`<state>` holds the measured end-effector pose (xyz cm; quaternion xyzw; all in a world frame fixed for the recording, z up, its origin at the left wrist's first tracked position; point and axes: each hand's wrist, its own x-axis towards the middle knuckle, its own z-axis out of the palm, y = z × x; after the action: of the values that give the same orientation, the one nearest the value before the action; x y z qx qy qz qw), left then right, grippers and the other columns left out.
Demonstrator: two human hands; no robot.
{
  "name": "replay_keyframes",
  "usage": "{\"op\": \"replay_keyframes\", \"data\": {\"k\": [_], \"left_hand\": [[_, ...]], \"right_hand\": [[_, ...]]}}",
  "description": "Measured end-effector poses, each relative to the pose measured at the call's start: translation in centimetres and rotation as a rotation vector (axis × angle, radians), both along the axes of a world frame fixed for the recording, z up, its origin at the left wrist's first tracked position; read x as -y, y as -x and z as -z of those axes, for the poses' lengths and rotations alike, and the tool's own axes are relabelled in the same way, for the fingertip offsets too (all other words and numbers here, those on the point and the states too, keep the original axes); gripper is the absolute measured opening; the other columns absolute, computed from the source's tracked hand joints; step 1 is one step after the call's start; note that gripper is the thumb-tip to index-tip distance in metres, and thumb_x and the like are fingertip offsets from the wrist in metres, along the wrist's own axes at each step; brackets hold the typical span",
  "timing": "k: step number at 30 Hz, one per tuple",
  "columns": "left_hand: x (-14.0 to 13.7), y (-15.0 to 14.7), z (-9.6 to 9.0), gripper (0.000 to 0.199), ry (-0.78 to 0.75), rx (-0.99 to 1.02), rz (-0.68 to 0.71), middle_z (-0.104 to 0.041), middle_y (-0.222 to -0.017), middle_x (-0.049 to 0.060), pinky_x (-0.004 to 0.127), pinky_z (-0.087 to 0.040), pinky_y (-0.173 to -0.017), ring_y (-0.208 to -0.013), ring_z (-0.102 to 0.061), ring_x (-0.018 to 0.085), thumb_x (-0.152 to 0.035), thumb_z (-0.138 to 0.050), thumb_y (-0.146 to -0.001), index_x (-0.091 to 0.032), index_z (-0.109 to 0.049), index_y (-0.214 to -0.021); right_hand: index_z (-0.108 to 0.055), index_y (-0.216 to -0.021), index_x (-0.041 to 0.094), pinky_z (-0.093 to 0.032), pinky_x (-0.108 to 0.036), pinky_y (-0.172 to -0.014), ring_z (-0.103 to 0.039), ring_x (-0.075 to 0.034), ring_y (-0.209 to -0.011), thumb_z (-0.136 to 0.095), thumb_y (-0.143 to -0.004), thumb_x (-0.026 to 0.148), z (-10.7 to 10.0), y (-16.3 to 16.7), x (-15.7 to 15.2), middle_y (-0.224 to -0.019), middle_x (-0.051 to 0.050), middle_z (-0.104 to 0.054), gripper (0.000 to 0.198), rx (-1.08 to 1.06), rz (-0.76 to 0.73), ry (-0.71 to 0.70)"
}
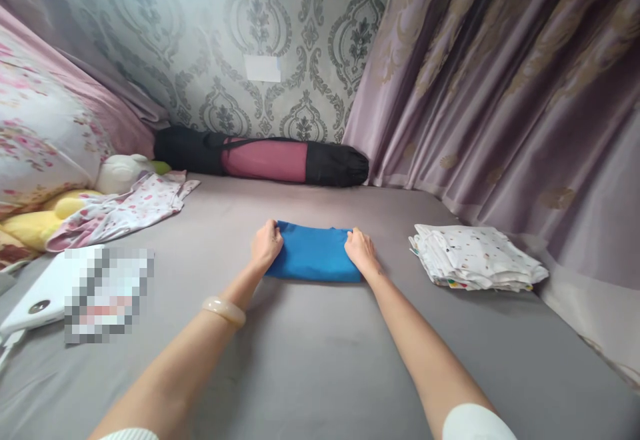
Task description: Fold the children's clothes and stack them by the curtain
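A blue folded cloth [316, 253] is stretched between my two hands over the grey sheet. Its folded bundle looks flat and roughly rectangular. My left hand [267, 245] is closed on the cloth's upper left corner, and a pale bangle [224, 311] circles that wrist. At the upper right corner, my right hand [361, 251] pinches the fabric with its fingers curled in. Whether the cloth's lower edge rests on the sheet or hangs just above it, I cannot tell.
A stack of folded white patterned cloths [477, 257] lies to the right, near the curtain [450, 80]. Across the back runs a black and maroon roll bag [265, 159]. Leftward are a spotted garment [133, 207], a yellow plush [45, 217], a white device [53, 287] with a cable, and a blurred item.
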<state>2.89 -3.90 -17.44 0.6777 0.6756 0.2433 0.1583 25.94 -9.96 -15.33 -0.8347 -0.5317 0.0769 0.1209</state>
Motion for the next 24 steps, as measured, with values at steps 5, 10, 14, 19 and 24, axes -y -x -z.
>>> {"op": "replay_keyframes", "data": {"k": [5,10,14,19,24], "left_hand": [[-0.2,-0.6,0.6,0.03,-0.025,-0.087,-0.002,-0.068,-0.11,0.013,0.034,-0.048,-0.081,-0.103,-0.064,0.025,-0.025,-0.033,-0.096,-0.019,-0.056,-0.116],[-0.3,-1.1,1.1,0.031,-0.048,-0.163,-0.044,-0.066,-0.106,0.015,0.034,-0.048,-0.079,-0.099,-0.065,0.026,-0.027,-0.029,-0.098,-0.017,-0.054,-0.112],[-0.5,-1.4,1.2,0.031,-0.032,-0.201,-0.051,-0.065,-0.108,0.014,0.034,-0.047,-0.076,-0.095,-0.066,0.026,-0.028,-0.028,-0.098,-0.017,-0.054,-0.111],[-0.9,-1.2,1.6,0.031,-0.06,-0.226,-0.07,-0.066,-0.105,0.014,0.034,-0.047,-0.076,-0.094,-0.066,0.026,-0.029,-0.03,-0.097,-0.017,-0.056,-0.108],[-1.2,-0.7,2.1,0.029,-0.086,-0.193,-0.071,-0.067,-0.104,0.013,0.032,-0.046,-0.079,-0.097,-0.064,0.024,-0.031,-0.034,-0.096,-0.016,-0.058,-0.104]], "right_hand": [[-0.058,-0.115,0.013,-0.045,-0.032,-0.083,-0.065,-0.025,-0.104,-0.028,-0.101,0.026,0.8,0.6,-0.6,-0.114,-0.016,-0.067,0.035,0.07,0.016,-0.022],[-0.056,-0.116,0.013,-0.045,-0.033,-0.085,-0.065,-0.024,-0.103,-0.026,-0.102,0.026,1.5,0.6,-1.1,-0.113,-0.018,-0.065,0.036,0.104,0.039,-0.013],[-0.056,-0.115,0.012,-0.046,-0.033,-0.084,-0.066,-0.024,-0.102,-0.026,-0.101,0.025,1.6,0.6,-1.3,-0.113,-0.019,-0.066,0.035,0.106,0.049,-0.003],[-0.057,-0.114,0.013,-0.047,-0.034,-0.083,-0.066,-0.025,-0.101,-0.029,-0.101,0.026,1.8,0.6,-1.5,-0.112,-0.018,-0.067,0.034,0.119,0.06,-0.016],[-0.056,-0.115,0.012,-0.047,-0.034,-0.082,-0.067,-0.026,-0.1,-0.031,-0.1,0.026,1.7,0.5,-1.5,-0.107,-0.018,-0.068,0.031,0.096,0.095,-0.017]]}}
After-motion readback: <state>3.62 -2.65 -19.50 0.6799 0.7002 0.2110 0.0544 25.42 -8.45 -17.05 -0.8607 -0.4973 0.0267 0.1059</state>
